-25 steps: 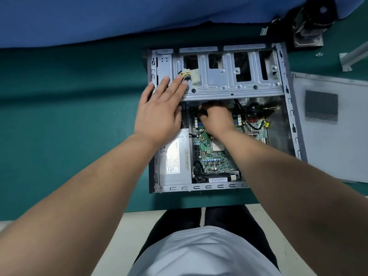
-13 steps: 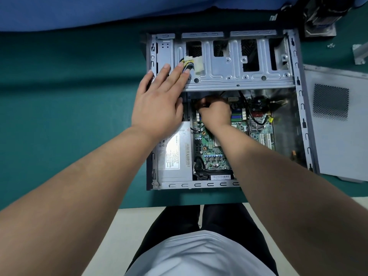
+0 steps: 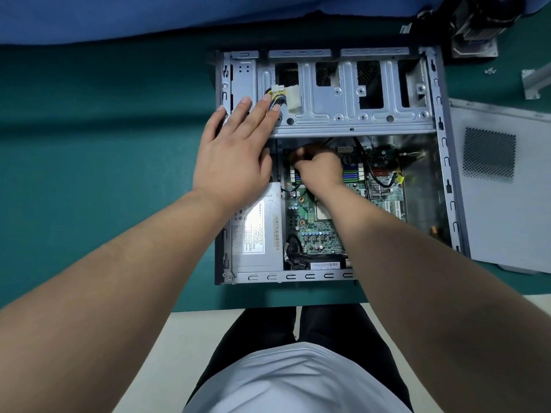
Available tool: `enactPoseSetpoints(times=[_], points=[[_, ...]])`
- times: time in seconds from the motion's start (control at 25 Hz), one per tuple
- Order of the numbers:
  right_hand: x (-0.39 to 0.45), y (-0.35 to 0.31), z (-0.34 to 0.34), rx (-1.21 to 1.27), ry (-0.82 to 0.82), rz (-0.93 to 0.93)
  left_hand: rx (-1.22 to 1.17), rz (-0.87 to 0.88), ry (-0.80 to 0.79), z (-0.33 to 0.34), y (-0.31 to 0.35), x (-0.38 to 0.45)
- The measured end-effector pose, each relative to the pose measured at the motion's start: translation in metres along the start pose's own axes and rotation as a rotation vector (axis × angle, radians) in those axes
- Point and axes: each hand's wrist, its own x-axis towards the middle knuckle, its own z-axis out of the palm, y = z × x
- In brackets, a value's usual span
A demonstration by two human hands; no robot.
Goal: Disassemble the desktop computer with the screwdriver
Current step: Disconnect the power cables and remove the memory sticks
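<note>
On the green mat (image 3: 104,174) we saw the case (image 3: 441,144) lying open on its side, and we place everything else against it. The left hand (image 3: 235,156) lay flat on the case's far-left corner, fingers straight and slightly spread, their tips on the drive cage (image 3: 343,114) beside a white plug (image 3: 293,98) with yellow and black wires. Just nearer than that hand, along the case's left wall, sat the grey power supply (image 3: 256,234); its white label and barcode strip carried print too small for us to read. Right of it lay the green board (image 3: 310,222), with another barcode sticker at the case's near edge, also unreadable. The right hand (image 3: 319,168) was down inside the case, just under the cage's edge, fingers curled; what they held, if anything, we could not tell. The case was bare grey metal with slotted rims. Touching its right side lay the side panel (image 3: 507,204) with a mesh vent.
</note>
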Motion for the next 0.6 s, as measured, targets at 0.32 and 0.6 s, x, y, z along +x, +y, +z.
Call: enactPoseSetpoints(times=[0.32, 0.6], points=[[-0.014, 0.003, -0.022, -0.099, -0.114, -0.166, -0.011, 0.003, 0.007, 0.001, -0.001, 0.000], [-0.065, 0.016, -0.058, -0.274, -0.288, -0.310, -0.032, 0.003, 0.001, -0.001, 0.000, -0.001]])
